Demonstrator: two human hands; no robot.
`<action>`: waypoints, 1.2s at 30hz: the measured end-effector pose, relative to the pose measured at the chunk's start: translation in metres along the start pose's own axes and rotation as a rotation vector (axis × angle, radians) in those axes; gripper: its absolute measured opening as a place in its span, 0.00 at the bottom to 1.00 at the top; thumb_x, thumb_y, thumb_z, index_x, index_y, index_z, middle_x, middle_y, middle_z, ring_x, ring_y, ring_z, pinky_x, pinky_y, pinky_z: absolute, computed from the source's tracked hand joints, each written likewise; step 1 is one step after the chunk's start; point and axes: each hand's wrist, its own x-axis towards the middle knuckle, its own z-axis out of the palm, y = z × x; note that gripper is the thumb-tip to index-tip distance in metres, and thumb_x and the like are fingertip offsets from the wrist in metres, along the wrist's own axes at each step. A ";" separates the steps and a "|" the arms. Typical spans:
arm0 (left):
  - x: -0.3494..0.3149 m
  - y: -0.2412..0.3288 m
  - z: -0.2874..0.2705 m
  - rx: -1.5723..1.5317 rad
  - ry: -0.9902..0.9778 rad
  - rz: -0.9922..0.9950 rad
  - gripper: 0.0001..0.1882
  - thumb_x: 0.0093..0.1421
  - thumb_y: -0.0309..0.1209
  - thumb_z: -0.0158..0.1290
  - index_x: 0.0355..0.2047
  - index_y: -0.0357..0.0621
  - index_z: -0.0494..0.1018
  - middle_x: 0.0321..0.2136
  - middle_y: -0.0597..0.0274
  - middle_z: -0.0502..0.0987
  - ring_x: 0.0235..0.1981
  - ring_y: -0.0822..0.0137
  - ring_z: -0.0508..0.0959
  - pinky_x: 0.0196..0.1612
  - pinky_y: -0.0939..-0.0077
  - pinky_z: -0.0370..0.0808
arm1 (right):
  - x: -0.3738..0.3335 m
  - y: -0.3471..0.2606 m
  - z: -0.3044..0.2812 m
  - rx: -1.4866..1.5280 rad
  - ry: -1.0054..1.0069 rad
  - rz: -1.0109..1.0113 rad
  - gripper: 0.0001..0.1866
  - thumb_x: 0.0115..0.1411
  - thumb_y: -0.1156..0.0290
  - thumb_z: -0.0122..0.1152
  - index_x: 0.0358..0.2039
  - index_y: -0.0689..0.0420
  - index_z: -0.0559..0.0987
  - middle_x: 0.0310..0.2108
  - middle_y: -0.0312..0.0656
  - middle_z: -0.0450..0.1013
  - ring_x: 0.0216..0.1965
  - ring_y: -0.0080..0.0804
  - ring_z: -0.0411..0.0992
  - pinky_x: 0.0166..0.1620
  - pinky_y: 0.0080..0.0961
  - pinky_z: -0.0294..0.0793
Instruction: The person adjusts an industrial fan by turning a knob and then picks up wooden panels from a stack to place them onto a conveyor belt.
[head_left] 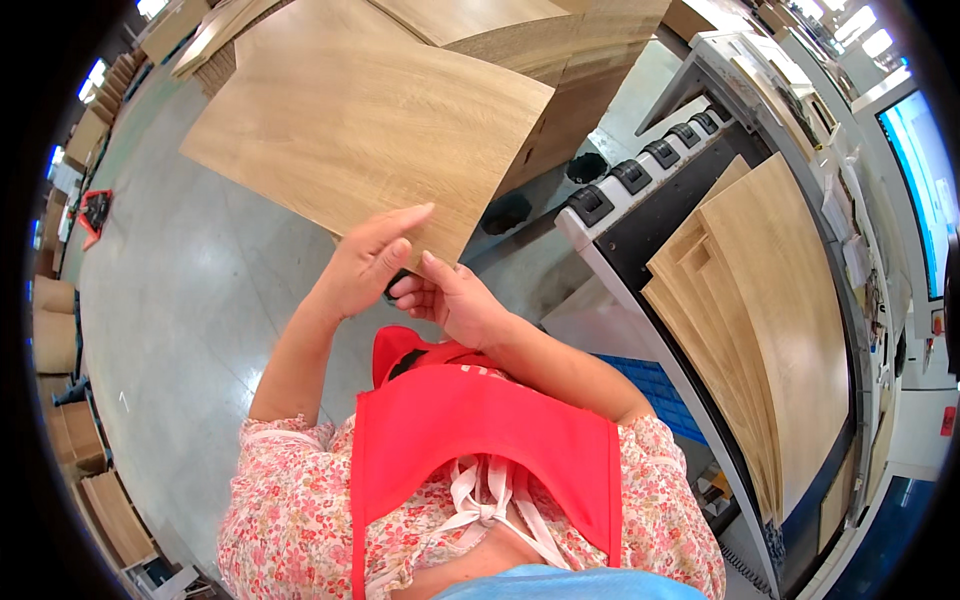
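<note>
A large, light wood-grain board (370,130) stretches away in front of me, its near corner between my two hands. My right hand (455,300) pinches that corner, thumb on top and curled fingers below. My left hand (370,262) lies at the board's near edge beside the corner, its fingers stretched out toward the right. Part of the left hand's contact with the board is hidden. Between the hands, below the corner, shows a small dark thing I cannot make out.
More wood-grain boards (590,50) are stacked behind the held one. On my right, several wood-grain panels (780,330) lean on a machine bed with black rollers (630,177). A screen (922,180) stands far right. A red-framed object (95,215) sits on the grey floor (180,330).
</note>
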 end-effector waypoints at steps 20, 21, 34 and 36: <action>-0.003 -0.135 -0.048 -1.326 0.616 -0.300 0.18 0.62 0.33 0.48 0.49 0.37 0.67 0.47 0.57 0.73 0.48 0.62 0.73 0.51 0.66 0.71 | -0.074 -0.015 -0.049 0.213 -0.150 -0.089 0.51 0.55 0.27 0.21 0.61 0.60 0.57 0.58 0.55 0.60 0.50 0.47 0.68 0.49 0.38 0.69; -0.002 -0.135 -0.047 -1.321 0.605 -0.279 0.18 0.63 0.34 0.46 0.49 0.35 0.66 0.47 0.56 0.73 0.49 0.62 0.73 0.51 0.66 0.72 | -0.075 -0.014 -0.051 0.214 -0.148 -0.089 0.51 0.55 0.27 0.21 0.61 0.60 0.57 0.58 0.55 0.60 0.50 0.47 0.68 0.49 0.38 0.69; -0.019 -0.124 -0.011 -1.332 0.548 -0.288 0.20 0.63 0.31 0.47 0.54 0.40 0.64 0.50 0.60 0.71 0.51 0.65 0.71 0.53 0.67 0.70 | -0.084 0.003 -0.083 0.113 0.187 -0.176 0.39 0.62 0.37 0.29 0.55 0.60 0.65 0.52 0.47 0.68 0.48 0.40 0.70 0.48 0.34 0.70; -0.024 -0.121 -0.005 -1.325 0.544 -0.297 0.20 0.62 0.31 0.48 0.54 0.40 0.63 0.50 0.60 0.71 0.51 0.65 0.71 0.53 0.67 0.70 | -0.088 0.009 -0.083 0.081 0.252 -0.218 0.34 0.64 0.42 0.34 0.54 0.60 0.66 0.50 0.45 0.70 0.47 0.39 0.71 0.48 0.33 0.69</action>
